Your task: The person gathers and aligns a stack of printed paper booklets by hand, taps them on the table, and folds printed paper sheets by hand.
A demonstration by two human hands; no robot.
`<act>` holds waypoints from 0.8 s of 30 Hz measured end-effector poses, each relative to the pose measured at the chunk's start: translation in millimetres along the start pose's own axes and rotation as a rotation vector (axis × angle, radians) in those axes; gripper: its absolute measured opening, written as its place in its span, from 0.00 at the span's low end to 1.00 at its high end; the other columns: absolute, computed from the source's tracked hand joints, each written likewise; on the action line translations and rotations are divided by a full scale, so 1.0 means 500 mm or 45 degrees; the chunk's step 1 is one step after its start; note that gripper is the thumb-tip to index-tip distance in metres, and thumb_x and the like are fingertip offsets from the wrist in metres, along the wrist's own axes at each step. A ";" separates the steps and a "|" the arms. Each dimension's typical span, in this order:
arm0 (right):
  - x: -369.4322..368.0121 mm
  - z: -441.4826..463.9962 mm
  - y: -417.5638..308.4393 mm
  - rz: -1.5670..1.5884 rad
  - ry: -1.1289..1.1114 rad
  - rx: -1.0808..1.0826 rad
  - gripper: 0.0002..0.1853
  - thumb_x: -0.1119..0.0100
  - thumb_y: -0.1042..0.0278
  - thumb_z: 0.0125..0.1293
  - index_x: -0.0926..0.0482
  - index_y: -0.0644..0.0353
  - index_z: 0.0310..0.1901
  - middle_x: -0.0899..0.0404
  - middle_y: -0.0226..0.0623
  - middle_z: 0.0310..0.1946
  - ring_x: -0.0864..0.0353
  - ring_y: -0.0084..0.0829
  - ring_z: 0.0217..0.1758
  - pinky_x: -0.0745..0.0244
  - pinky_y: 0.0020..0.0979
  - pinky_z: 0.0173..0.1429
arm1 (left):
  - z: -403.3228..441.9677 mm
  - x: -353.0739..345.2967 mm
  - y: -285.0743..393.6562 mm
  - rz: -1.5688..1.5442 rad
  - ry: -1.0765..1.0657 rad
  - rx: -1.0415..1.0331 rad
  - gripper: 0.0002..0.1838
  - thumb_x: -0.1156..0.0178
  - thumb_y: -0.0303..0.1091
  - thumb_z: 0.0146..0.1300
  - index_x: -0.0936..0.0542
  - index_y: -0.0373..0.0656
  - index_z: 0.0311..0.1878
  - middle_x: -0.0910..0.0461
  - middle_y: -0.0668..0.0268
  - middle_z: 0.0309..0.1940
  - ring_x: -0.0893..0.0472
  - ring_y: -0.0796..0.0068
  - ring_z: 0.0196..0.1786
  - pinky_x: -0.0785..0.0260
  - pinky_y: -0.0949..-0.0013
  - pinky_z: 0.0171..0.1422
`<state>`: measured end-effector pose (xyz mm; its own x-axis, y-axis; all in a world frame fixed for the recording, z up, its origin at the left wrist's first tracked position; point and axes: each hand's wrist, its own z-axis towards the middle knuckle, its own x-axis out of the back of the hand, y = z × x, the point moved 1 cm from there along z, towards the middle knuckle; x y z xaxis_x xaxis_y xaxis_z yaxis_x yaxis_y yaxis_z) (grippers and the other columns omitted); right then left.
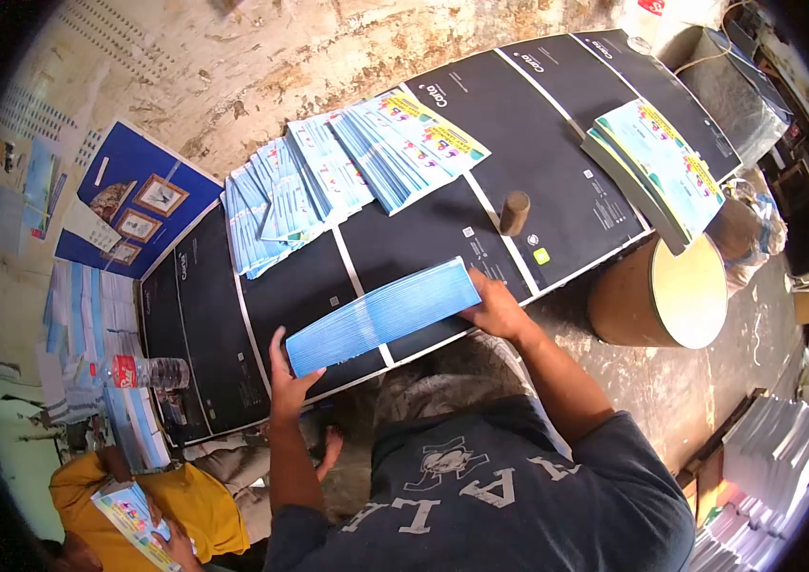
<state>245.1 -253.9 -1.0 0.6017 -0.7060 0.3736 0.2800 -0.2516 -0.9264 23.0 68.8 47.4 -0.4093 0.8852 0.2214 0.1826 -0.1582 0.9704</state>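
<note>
A thick block of booklets point(385, 313), its light-blue page edges facing up, stands between my hands over the near edge of the black-covered table point(309, 286). My left hand point(292, 379) grips its left end, thumb and fingers on either side. At the right end, my right hand point(495, 307) is closed around the corner, its fingers partly hidden behind the block. Beyond it, several fanned bundles of booklets point(304, 181) with blue edges and colourful covers overlap on the table. A short brown cylinder point(515, 213) stands to the right of the block.
A stack of colourful booklets point(657, 172) lies at the table's right edge, above a brown drum point(662, 296). A plastic bottle point(152, 372) lies at the left near paper piles point(94, 310). A co-worker in yellow point(175, 500) holds a booklet at lower left. Paper stacks point(776, 453) stand lower right.
</note>
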 end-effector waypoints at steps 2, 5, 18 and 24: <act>-0.003 -0.006 -0.005 0.030 0.049 -0.142 0.25 0.29 0.72 0.58 0.27 0.62 0.57 0.19 0.53 0.51 0.20 0.57 0.57 0.23 0.45 0.58 | -0.005 -0.006 -0.019 -0.202 0.085 0.030 0.37 0.28 0.19 0.54 0.32 0.39 0.67 0.23 0.65 0.54 0.22 0.72 0.58 0.30 0.66 0.65; -0.011 -0.010 -0.003 0.036 0.112 0.061 0.32 0.29 0.71 0.57 0.31 0.62 0.63 0.20 0.57 0.52 0.21 0.58 0.58 0.23 0.46 0.58 | -0.006 0.023 -0.125 -0.159 0.076 0.188 0.38 0.29 0.18 0.54 0.33 0.40 0.68 0.23 0.64 0.56 0.22 0.73 0.58 0.31 0.66 0.67; 0.079 -0.038 -0.005 0.267 -0.027 0.088 0.24 0.29 0.74 0.56 0.23 0.64 0.55 0.17 0.39 0.46 0.18 0.31 0.50 0.23 0.35 0.55 | -0.036 0.018 -0.084 0.379 -0.032 -0.125 0.33 0.24 0.18 0.44 0.27 0.41 0.55 0.23 0.67 0.43 0.22 0.76 0.46 0.27 0.69 0.55; 0.169 -0.036 -0.173 0.698 -0.812 0.536 0.40 0.19 0.61 0.48 0.24 0.72 0.61 0.26 0.57 0.63 0.23 0.46 0.62 0.31 0.48 0.68 | -0.030 0.001 0.110 -0.475 -0.618 -0.496 0.30 0.33 0.48 0.64 0.25 0.33 0.59 0.21 0.47 0.48 0.18 0.56 0.51 0.25 0.54 0.55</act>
<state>258.2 -303.6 110.0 0.9910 -0.1275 -0.0399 0.0082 0.3564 -0.9343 19.4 53.8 102.1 0.0776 0.9908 -0.1112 -0.2606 0.1278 0.9570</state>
